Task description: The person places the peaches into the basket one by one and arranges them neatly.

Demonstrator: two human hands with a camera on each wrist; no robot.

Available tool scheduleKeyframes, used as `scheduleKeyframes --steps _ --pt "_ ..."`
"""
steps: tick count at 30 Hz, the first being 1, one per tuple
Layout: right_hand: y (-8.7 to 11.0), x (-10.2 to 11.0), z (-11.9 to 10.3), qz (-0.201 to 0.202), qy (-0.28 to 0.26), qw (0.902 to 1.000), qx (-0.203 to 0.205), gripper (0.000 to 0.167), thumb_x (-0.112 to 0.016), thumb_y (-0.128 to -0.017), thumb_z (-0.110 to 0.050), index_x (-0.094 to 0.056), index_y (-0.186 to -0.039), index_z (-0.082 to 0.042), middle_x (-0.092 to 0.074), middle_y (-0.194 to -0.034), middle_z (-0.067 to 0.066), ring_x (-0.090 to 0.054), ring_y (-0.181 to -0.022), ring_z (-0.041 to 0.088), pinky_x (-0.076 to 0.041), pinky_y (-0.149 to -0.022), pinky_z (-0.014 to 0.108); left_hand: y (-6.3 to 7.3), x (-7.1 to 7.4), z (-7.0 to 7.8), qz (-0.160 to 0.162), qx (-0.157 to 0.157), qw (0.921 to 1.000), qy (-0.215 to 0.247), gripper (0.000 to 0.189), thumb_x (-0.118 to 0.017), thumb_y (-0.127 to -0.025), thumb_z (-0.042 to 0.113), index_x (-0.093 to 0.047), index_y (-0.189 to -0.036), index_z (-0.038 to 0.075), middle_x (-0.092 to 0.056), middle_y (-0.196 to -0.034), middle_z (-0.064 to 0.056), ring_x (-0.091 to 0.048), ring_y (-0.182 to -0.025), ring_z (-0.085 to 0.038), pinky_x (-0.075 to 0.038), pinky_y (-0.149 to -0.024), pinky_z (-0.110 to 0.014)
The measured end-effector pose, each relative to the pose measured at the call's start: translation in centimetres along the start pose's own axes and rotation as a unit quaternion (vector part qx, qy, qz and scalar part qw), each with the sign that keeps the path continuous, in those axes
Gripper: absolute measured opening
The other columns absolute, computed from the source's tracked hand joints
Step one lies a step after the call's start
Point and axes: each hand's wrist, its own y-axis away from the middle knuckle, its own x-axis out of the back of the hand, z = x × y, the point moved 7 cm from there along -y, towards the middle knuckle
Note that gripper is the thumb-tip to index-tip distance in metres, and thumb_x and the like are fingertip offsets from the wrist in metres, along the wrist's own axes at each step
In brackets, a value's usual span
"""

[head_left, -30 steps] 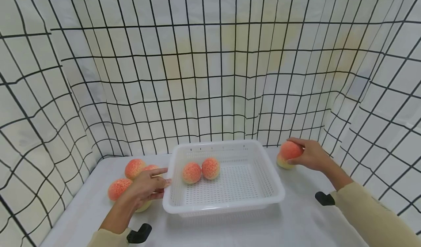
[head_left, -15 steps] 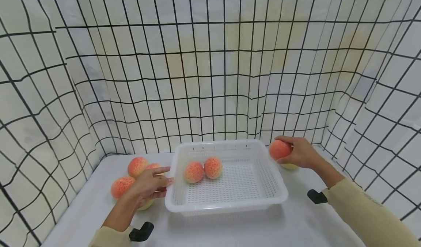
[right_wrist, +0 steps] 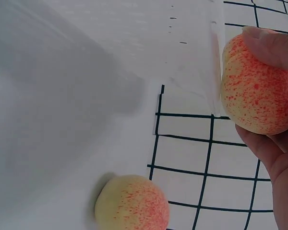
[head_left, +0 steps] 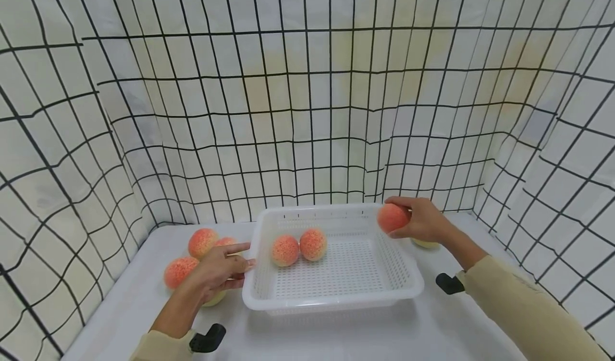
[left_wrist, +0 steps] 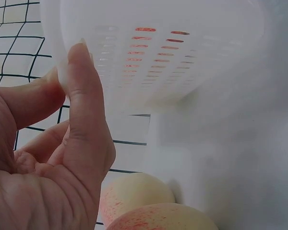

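Note:
My right hand (head_left: 425, 222) grips a red and yellow peach (head_left: 393, 218) over the right back rim of the white plastic basket (head_left: 331, 303). In the right wrist view, the thumb lies on top of this speckled peach (right_wrist: 259, 88) and fingers support it underneath, right by the basket's wall. My left hand (head_left: 218, 269) pinches the basket's left rim; the left wrist view shows its fingers (left_wrist: 84, 96) against the slotted wall. Inside the basket, a peach (head_left: 285, 251) and another peach (head_left: 313, 244) lie side by side toward the left.
Several peaches (head_left: 203, 242) lie on the white table (head_left: 307, 342) left of the basket, partly hidden by my left hand. Another peach (right_wrist: 132, 203) sits right of the basket, mostly covered by my right hand in the head view. A black-gridded white cloth (head_left: 317, 110) walls the table.
My right hand has lifted one peach off the spot beside another and carried it left to the basket's rim. The left hand keeps its hold on the basket.

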Motion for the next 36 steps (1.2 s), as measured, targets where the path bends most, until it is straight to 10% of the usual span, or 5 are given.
scheduleKeyframes --steps 36 --pt "-4.4 -4.1 -5.3 -0.066 -0.008 0.997 0.038 0.056 -0.094 -0.073 -0.021 -0.069 -0.123 -0.017 -0.072 -0.112 0.002 -0.065 -0.1 0.022 -0.061 -0.082 0.036 0.2 0.0 0.0 -0.002 -0.011 0.9999 0.001 0.069 -0.076 -0.095 0.016 -0.046 -0.155 0.001 -0.076 -0.112 -0.015 -0.071 -0.082 -0.02 -0.065 -0.075 -0.036"
